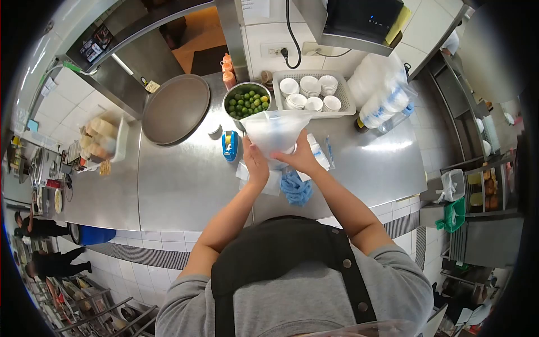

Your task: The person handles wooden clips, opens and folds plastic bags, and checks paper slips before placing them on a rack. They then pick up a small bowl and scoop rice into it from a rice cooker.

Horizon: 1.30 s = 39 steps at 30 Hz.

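Note:
A translucent white plastic bag [276,130] is held up between both hands over the steel counter, its wide end toward the wall. My left hand [255,164] presses against its left side, fingers pointing up. On the right side, my right hand [298,155] grips the bag with the thumb across its lower part. What is inside the bag cannot be made out. A crumpled blue cloth [296,189] and white packets [320,156] lie just below and beside the hands. A blue tape dispenser [229,146] stands left of my left hand.
Behind the bag are a metal pot of limes [233,117] and a white basket [349,96] of stacked bowls. A round brown tray [176,109] lies left, near orange bottles [228,75]. Stacked foam containers [387,104] stand right. Two people [53,264] are far left.

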Motion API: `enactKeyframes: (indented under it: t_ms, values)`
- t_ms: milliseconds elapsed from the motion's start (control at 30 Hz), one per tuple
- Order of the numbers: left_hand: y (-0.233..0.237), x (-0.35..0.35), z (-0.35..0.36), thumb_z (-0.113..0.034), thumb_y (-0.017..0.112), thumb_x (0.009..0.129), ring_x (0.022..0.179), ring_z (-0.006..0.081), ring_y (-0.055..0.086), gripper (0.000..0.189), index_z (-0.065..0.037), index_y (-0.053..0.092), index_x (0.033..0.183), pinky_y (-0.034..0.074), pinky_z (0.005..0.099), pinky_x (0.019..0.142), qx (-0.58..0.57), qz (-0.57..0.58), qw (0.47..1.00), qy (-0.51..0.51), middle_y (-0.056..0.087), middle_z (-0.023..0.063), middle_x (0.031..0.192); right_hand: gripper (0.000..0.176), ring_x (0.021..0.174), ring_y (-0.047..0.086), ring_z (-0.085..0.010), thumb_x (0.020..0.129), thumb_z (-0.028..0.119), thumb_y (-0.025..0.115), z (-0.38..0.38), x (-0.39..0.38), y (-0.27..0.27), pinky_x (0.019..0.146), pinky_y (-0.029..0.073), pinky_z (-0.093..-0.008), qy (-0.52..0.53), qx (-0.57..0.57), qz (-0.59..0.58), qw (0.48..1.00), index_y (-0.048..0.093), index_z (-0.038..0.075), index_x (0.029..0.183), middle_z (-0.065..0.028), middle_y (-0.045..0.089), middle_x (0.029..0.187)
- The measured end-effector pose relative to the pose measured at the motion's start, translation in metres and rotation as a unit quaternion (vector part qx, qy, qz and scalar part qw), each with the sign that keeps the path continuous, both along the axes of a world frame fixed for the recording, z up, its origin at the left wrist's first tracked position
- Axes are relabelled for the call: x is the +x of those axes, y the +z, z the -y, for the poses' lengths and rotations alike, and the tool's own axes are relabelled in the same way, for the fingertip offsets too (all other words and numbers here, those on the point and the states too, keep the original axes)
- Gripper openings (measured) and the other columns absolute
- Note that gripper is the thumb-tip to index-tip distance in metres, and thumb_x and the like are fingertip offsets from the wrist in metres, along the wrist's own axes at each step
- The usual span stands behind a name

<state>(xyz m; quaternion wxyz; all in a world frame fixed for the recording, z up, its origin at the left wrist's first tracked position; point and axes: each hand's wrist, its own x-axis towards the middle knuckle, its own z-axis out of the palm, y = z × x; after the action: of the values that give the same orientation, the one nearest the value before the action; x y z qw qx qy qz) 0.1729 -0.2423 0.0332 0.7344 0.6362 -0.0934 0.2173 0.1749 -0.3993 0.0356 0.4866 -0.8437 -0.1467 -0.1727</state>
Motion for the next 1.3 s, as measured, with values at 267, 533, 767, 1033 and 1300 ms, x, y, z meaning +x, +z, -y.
enactKeyframes:
  t_ms: [267,533,767,1033,1300]
  values:
    - [0.056,0.004,-0.005,-0.053,0.047,0.103,0.105,0.0196,0.056,0.063,0.005,0.049,0.126,0.046,0.032,0.089,0.098,0.04,0.994,0.041,0.057,0.0148,0.114,0.109,0.134,0.049,-0.026,0.064,0.019,0.096,-0.019,-0.007,0.035,0.11,0.044,-0.041,0.068,0.238,-0.124,0.961,0.034,0.001,0.152,-0.0173,0.042,0.151]
    - [0.008,0.015,0.009,-0.064,0.041,0.1,0.097,0.0249,0.062,0.079,0.008,0.045,0.131,0.05,0.035,0.084,0.036,0.054,0.997,0.044,0.062,0.0164,0.109,0.102,0.136,0.048,-0.0289,0.064,0.02,0.095,-0.028,-0.001,-0.007,0.113,0.041,-0.0417,0.036,0.337,-0.046,0.94,0.038,-0.001,0.144,-0.0175,0.046,0.148]
    - [-0.028,-0.001,-0.004,-0.045,0.045,0.105,0.122,0.0292,0.052,0.075,0.014,0.024,0.147,0.039,0.0377,0.105,0.139,0.009,0.99,0.019,0.05,0.0255,0.135,0.104,0.141,0.039,-0.0343,0.063,0.031,0.094,-0.013,-0.001,-0.008,0.118,0.027,-0.0446,0.051,0.233,-0.101,0.966,0.04,0.002,0.147,-0.0167,0.048,0.147]
    - [-0.082,-0.092,-0.068,-0.017,0.058,0.1,0.133,0.0294,0.046,0.048,-0.001,0.043,0.142,0.038,0.0449,0.109,0.164,-0.126,0.978,0.027,0.05,0.0158,0.14,0.072,0.138,0.048,-0.027,0.079,0.004,0.079,0.076,-0.001,0.199,0.116,0.034,-0.0395,0.077,-0.029,-0.039,0.996,0.051,0.01,0.145,-0.0102,0.054,0.147]
    - [0.006,-0.087,-0.095,0.003,0.058,0.095,0.101,0.0229,0.064,0.038,0.001,0.049,0.132,0.05,0.0349,0.091,0.199,0.027,0.978,0.054,0.064,0.0159,0.113,0.08,0.12,0.051,-0.0427,0.083,0.016,0.078,0.139,0.158,0.401,0.104,0.043,-0.0441,-0.281,0.017,0.326,0.903,0.034,-0.007,0.146,-0.0319,0.052,0.127]
